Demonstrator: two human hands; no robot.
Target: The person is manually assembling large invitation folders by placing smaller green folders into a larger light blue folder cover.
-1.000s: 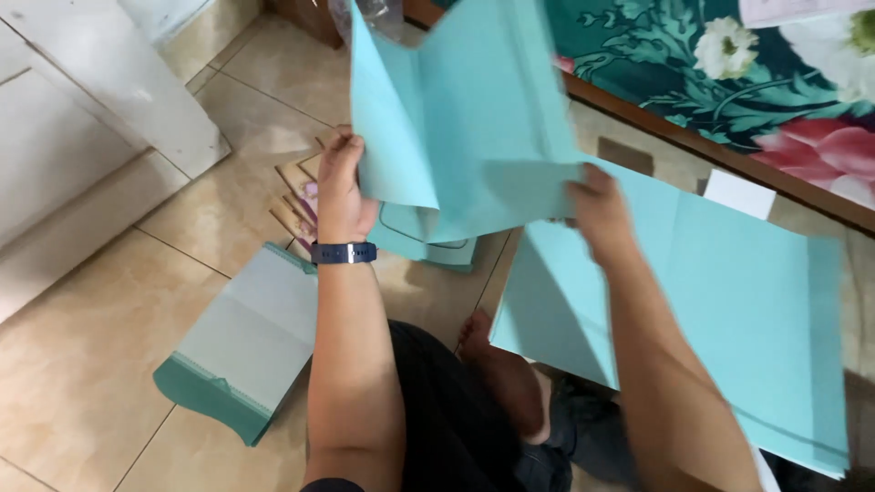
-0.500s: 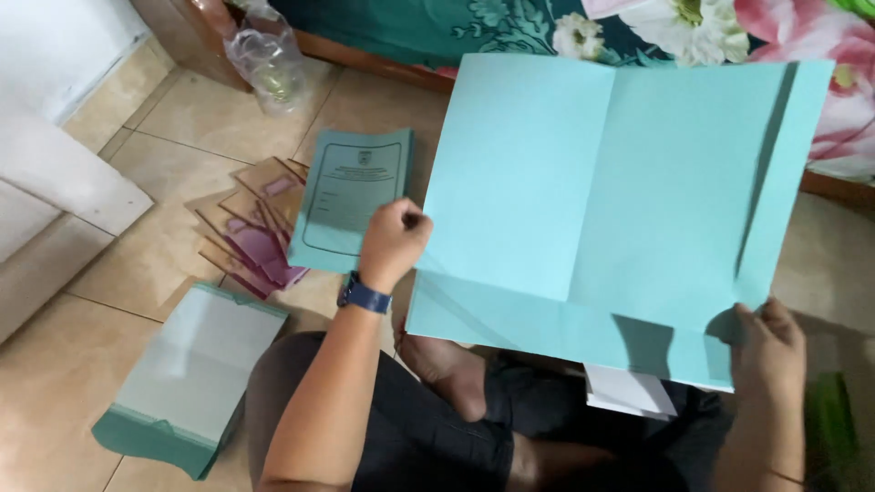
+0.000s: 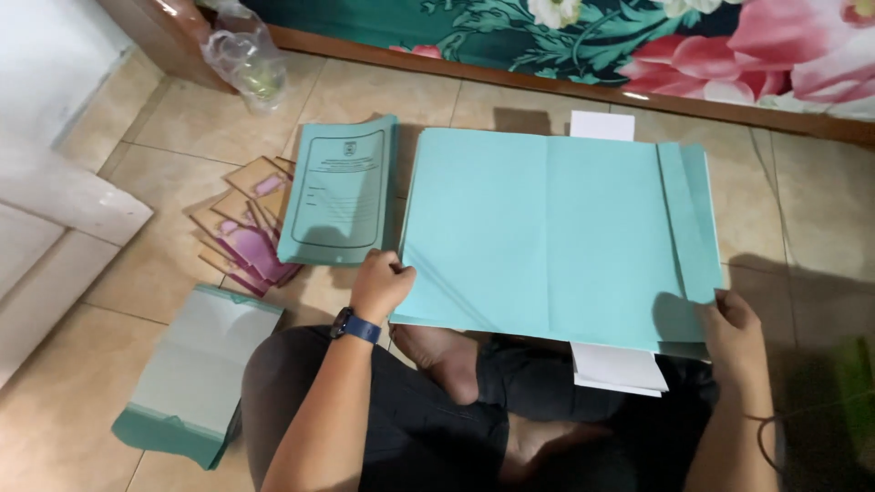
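Note:
A large light-blue paper folder (image 3: 556,228) lies spread open and flat in front of me, over the floor and my crossed legs. My left hand (image 3: 380,284), with a dark watch on the wrist, pinches its near left corner. My right hand (image 3: 734,330) grips its near right corner by the folded flap. White sheets (image 3: 618,367) stick out from under the folder's near edge, and another white corner (image 3: 602,125) shows at its far edge.
A printed green folder stack (image 3: 342,189) lies left of the open folder, beside fanned brown and pink envelopes (image 3: 244,232). A pale green folded folder (image 3: 196,369) rests by my left knee. A clear plastic bag (image 3: 244,56) sits far left. A floral bed edge (image 3: 583,41) runs behind.
The open folder, held up in the air before, has come down flat in front of me. Both hands have moved to its near corners.

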